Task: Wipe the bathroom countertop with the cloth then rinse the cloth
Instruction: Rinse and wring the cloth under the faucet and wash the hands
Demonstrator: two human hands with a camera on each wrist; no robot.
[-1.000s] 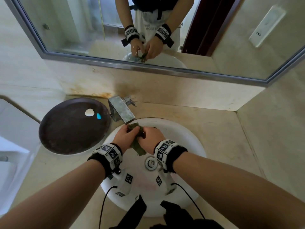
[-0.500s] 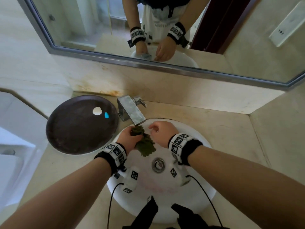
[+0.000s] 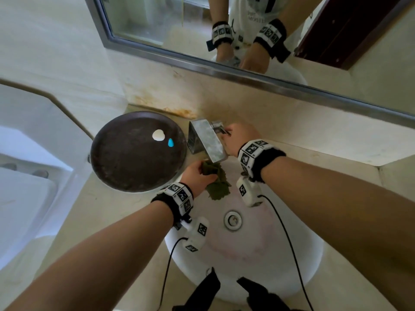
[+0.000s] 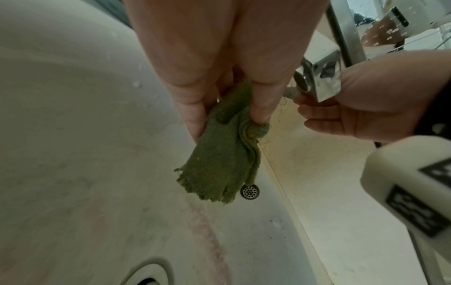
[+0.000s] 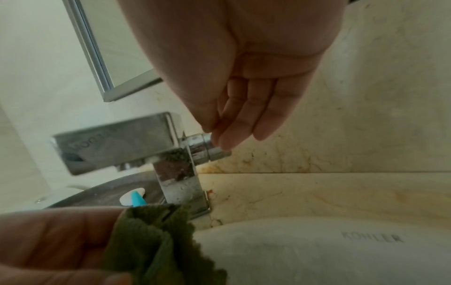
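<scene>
A frayed green cloth hangs from my left hand just under the spout of the chrome faucet, above the white sink. In the left wrist view the cloth is pinched between thumb and fingers. My right hand is at the faucet's right side. Its fingertips pinch the short round faucet handle. I see no water running. The cloth also shows low in the right wrist view.
A round dark tray holding a white piece and a blue piece sits left of the faucet. The beige countertop runs around the sink, stained near the wall. A mirror hangs above. The drain lies mid-basin.
My right hand let go of the cloth and moved up and back to the faucet handle. The left hand kept the cloth and shifted it under the spout.
</scene>
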